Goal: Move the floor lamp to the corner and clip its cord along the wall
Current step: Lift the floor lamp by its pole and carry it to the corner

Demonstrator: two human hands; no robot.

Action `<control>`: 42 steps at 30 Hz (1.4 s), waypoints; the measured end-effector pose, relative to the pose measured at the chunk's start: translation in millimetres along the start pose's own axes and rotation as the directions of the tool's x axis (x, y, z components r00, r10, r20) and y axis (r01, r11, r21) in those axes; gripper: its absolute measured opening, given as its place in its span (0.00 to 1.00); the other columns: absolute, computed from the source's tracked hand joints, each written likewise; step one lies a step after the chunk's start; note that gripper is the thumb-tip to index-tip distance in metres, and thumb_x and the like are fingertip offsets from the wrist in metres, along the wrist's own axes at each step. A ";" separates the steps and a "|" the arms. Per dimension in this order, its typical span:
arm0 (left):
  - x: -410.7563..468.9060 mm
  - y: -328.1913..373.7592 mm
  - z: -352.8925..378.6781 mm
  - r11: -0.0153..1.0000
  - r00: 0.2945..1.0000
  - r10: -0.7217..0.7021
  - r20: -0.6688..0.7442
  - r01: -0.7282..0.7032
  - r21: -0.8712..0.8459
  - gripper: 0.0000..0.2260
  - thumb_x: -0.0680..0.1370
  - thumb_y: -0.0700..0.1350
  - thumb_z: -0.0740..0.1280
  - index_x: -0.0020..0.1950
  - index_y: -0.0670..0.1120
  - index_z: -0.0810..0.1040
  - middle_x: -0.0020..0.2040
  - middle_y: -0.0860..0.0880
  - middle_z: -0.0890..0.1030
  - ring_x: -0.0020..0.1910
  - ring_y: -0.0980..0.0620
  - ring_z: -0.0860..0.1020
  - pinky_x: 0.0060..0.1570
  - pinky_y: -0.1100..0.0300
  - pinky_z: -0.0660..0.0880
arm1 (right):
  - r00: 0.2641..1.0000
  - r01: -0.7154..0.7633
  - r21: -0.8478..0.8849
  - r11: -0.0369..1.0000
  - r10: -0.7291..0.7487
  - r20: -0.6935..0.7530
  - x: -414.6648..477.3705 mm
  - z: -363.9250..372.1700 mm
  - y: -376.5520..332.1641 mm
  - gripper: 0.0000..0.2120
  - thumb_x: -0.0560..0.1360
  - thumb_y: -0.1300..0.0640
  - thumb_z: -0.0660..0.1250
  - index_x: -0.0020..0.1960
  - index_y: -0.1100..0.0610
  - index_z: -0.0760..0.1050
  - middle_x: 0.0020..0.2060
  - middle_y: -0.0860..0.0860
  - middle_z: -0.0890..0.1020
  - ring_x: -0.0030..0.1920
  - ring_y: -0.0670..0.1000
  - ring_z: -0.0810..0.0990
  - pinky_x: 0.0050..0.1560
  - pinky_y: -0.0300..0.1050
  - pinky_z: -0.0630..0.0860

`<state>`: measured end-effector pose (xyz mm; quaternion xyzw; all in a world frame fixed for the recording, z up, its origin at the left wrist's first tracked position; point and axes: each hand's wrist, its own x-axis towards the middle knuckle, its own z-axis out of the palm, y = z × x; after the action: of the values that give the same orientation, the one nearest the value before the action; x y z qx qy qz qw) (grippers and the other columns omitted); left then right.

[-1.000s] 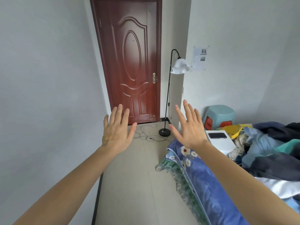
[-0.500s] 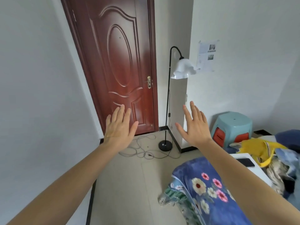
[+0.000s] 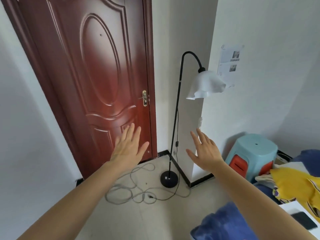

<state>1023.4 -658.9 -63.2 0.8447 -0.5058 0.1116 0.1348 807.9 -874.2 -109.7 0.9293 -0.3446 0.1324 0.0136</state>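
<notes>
A black floor lamp with a curved neck and a white ruffled shade stands on a round black base beside a white wall corner, right of the door. Its cord lies in loose grey and black loops on the tiled floor left of the base. My left hand is raised, fingers spread, holding nothing, left of the lamp pole. My right hand is raised on the pole's right, fingers apart and empty. Neither hand touches the lamp.
A dark red door fills the wall ahead. A light blue plastic stool stacked on a red one stands at the right. Blue bedding, yellow cloth and a phone lie at the lower right. Paper sheets hang on the right wall.
I have come closer to the lamp and door; both look larger. Both hands stay raised and open, now flanking the lamp pole.
</notes>
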 end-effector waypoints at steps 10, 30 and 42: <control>235.6 -31.5 98.3 0.975 0.978 0.169 0.125 -0.147 -0.164 0.32 0.82 0.62 0.47 0.81 0.47 0.48 0.82 0.46 0.46 0.80 0.47 0.45 0.76 0.46 0.48 | 0.968 -0.240 0.072 0.968 0.233 0.092 173.8 69.6 40.8 0.36 0.80 0.35 0.52 0.80 0.50 0.44 0.81 0.54 0.51 0.79 0.57 0.55 0.75 0.56 0.60; 610.5 4.4 322.8 0.867 0.826 0.338 0.451 -0.087 -0.490 0.34 0.79 0.67 0.51 0.79 0.49 0.56 0.79 0.49 0.60 0.78 0.48 0.55 0.75 0.44 0.56 | 0.799 -0.583 0.419 0.696 0.397 0.451 486.3 260.2 142.7 0.38 0.79 0.49 0.66 0.80 0.55 0.47 0.77 0.57 0.60 0.75 0.57 0.63 0.71 0.49 0.62; 690.4 -3.3 383.6 0.607 0.646 0.622 0.444 -0.039 -0.794 0.21 0.83 0.57 0.54 0.67 0.47 0.74 0.59 0.55 0.74 0.59 0.60 0.70 0.56 0.67 0.66 | 0.554 -0.808 0.235 0.540 0.560 0.617 515.2 323.5 121.1 0.46 0.74 0.43 0.71 0.80 0.50 0.46 0.77 0.57 0.62 0.74 0.60 0.66 0.72 0.55 0.67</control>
<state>1366.3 -1357.2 -199.4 0.5756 -0.6776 -0.3933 0.2342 1181.3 -1332.4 -298.2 0.6796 -0.6368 -0.0199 -0.3637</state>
